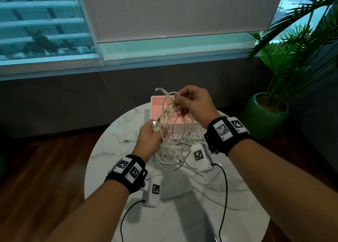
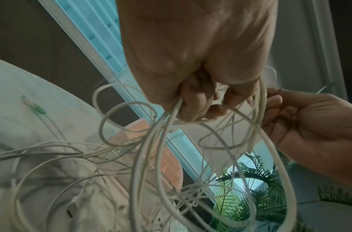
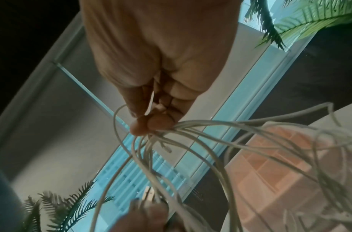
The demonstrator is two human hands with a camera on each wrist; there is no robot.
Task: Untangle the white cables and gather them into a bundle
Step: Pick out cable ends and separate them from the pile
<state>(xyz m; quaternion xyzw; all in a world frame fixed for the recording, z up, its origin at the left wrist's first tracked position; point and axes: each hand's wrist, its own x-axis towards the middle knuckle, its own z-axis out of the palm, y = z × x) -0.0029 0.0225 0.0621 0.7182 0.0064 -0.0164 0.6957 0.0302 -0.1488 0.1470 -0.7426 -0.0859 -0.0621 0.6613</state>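
A tangle of thin white cables (image 1: 175, 132) hangs between both hands above a round marble table (image 1: 113, 150); its lower loops lie on the tabletop. My left hand (image 1: 151, 137) grips several strands and metal plugs at the tangle's left side, and in the left wrist view the left hand (image 2: 192, 97) has its fingers curled round the cables (image 2: 151, 153). My right hand (image 1: 190, 102), higher and farther back, pinches a bunch of strands; the right hand (image 3: 151, 119) closes thumb and fingers on the cables (image 3: 220, 135).
A pink open box (image 1: 157, 104) stands on the table behind the tangle. A cable with a green plug (image 1: 126, 141) lies at the table's left. A potted palm (image 1: 265, 113) stands to the right. Black wires (image 1: 224, 186) run from my wrist cameras.
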